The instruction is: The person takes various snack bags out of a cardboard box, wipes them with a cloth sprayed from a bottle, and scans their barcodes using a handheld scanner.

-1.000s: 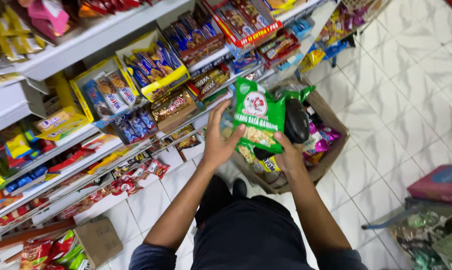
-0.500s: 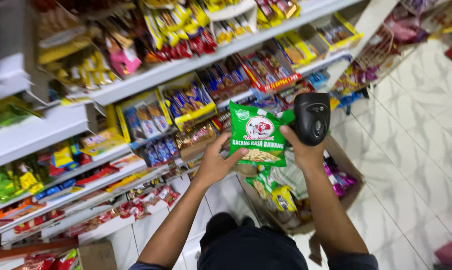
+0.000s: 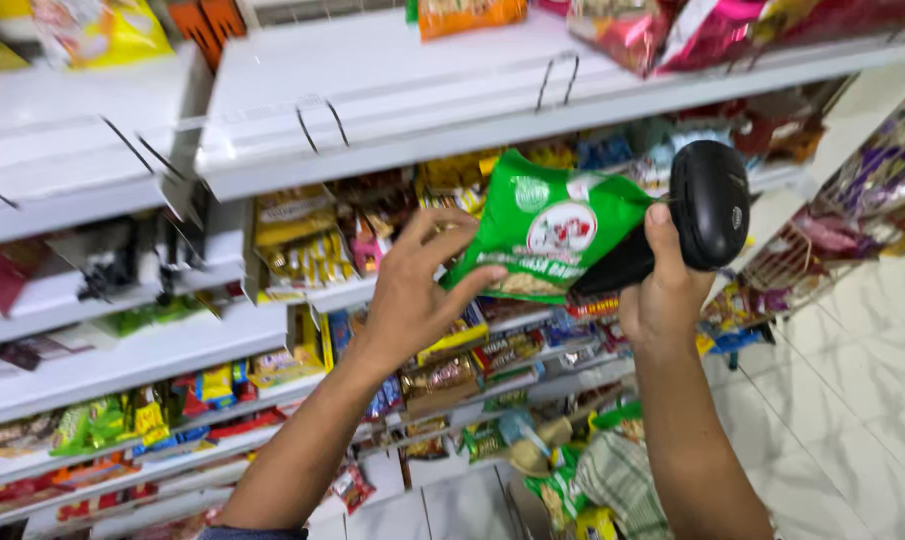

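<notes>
My left hand [image 3: 412,290] grips the lower left corner of a green snack bag [image 3: 542,225] and holds it up in front of the white shelves. My right hand [image 3: 662,295] is closed around a black handheld scanner [image 3: 707,205], whose head sits just right of the bag and partly behind it. Both forearms reach up from the bottom of the view. The bag's printed face is turned toward me.
White shelving [image 3: 392,110] runs across the view with wire dividers [image 3: 317,125]; the upper shelf has a bare stretch. Lower shelves hold many packets of sweets and snacks [image 3: 302,245]. A box of goods [image 3: 582,480] sits on the white tiled floor [image 3: 852,400].
Both hands have risen with the bag and scanner from above the floor box to upper-shelf height. The view has tilted up and moved closer to the shelves.
</notes>
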